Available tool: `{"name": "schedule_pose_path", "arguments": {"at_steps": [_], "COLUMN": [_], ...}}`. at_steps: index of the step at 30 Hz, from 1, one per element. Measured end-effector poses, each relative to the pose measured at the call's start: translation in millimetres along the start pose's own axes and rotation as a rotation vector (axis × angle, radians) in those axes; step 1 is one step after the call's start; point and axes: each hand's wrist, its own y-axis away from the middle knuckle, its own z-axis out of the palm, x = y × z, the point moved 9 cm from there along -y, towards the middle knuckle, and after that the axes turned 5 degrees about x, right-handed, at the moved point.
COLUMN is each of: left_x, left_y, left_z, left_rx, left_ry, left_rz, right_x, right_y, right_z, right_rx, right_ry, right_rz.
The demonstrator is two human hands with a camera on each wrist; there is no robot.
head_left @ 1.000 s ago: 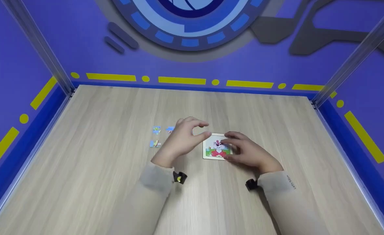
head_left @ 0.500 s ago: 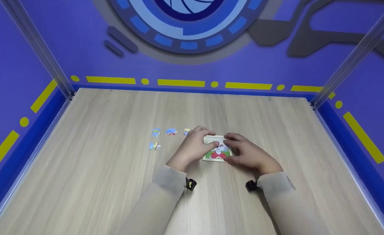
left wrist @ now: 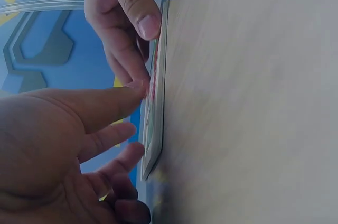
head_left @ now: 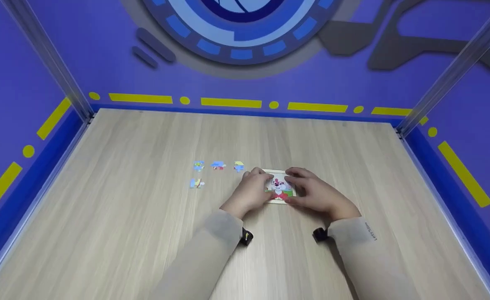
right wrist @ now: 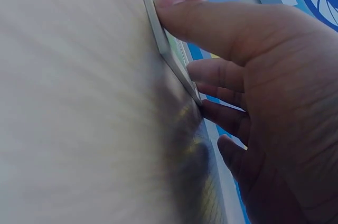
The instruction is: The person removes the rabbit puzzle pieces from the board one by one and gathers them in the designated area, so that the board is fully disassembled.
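Note:
A small square jigsaw puzzle in a pale frame [head_left: 279,187] lies flat on the table, its picture a white-and-pink rabbit in red. My right hand [head_left: 316,193] holds its right side, thumb at the front edge and fingers toward the back. From the left, my left hand [head_left: 250,191] reaches over the frame and hides its left edge. In the left wrist view, the left thumb [left wrist: 113,105] lies straight against the picture side, with the other fingers loose by the frame. In the right wrist view, the right thumb [right wrist: 211,26] rests on the frame's edge.
Several loose jigsaw pieces lie left of the puzzle: a blue-and-red one [head_left: 218,165], a yellow-and-blue one [head_left: 238,166] and others, including one nearer the front [head_left: 196,183]. Blue panels [head_left: 236,83] wall in the wooden table [head_left: 124,200] at the back and sides.
My left hand has moved right and down from above the puzzle's left corner onto its left side, uncovering the loose pieces behind it. My right hand has stayed on the frame.

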Motion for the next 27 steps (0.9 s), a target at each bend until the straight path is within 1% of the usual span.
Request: {"name": "schedule_pose_path", "arguments": {"at_steps": [1, 6, 11, 15, 20, 27], "left_x": [2.1, -0.5, 6.0, 6.7, 5.4, 7.8], "left_y": [1.7, -0.7, 3.0, 5.4, 7.3, 7.6], "left_z": [-1.0, 6.7, 3.6, 1.3, 2.0, -0.2], "left_rx": [-0.012, 0.0, -0.006, -0.002, -0.001, 0.007], "left_ry": [-0.003, -0.045, -0.047, -0.042, -0.043, -0.053], "left_rz": [-0.004, 0.0, -0.029, -0.05, -0.063, -0.056], "right_x": [-0.6, -1.2, -0.9, -2.3, -2.8, -1.5], "right_y": [-0.1, 0.7, 0.8, 0.0, -0.8, -0.4], "right_z": [0.1, 1.1, 0.5, -0.2, -0.5, -3.2], "right_rx": [0.0, -0.007, -0.001, 0.002, 0.019, 0.045], "right_ry": [-0.001, 0.001, 0.01, 0.026, -0.002, -0.043], "right_rz": [-0.004, 0.002, 0.011, 0.003, -0.006, -0.004]}}
